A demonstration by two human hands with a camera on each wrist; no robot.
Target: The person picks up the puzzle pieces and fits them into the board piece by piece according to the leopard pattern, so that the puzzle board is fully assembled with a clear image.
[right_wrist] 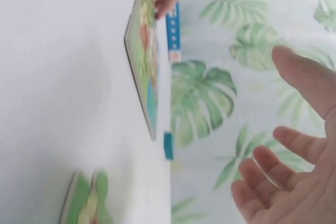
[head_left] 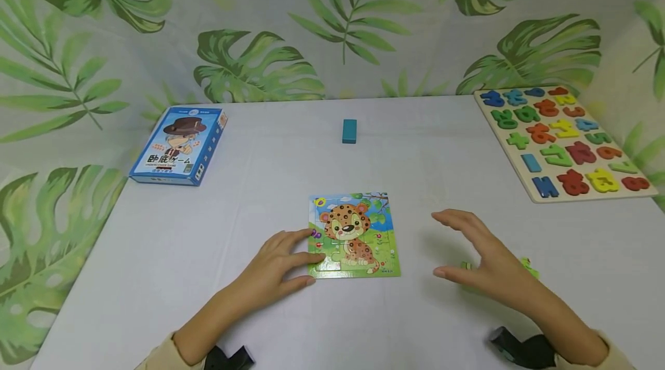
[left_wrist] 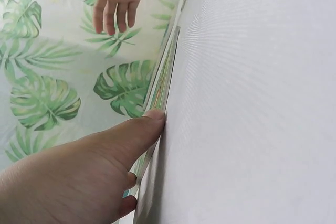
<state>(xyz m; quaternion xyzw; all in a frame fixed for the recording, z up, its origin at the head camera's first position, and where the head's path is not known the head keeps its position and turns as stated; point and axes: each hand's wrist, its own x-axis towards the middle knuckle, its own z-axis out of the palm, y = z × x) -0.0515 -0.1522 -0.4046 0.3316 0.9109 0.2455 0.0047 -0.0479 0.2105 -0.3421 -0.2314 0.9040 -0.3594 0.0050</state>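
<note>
A square jigsaw puzzle [head_left: 358,231] with a spotted leopard cub lies flat on the table, a pale gap [head_left: 328,265] in its lower left part. My left hand [head_left: 272,263] rests on the puzzle's left side, fingertips on its surface and thumb at the lower left corner. In the left wrist view the thumb [left_wrist: 142,129] touches the puzzle's edge. To the right, my right hand [head_left: 488,260] hovers with fingers and thumb spread, holding nothing. Green puzzle pieces [right_wrist: 89,200] lie below it on the table, partly hidden by the hand in the head view.
At the back left lies a blue card-game box [head_left: 176,148]. A teal block [head_left: 350,131] sits beyond the puzzle. A board of coloured numbers [head_left: 525,159] occupies the back right. Leaf-patterned cloth [head_left: 249,64] hangs behind the white table [head_left: 270,168].
</note>
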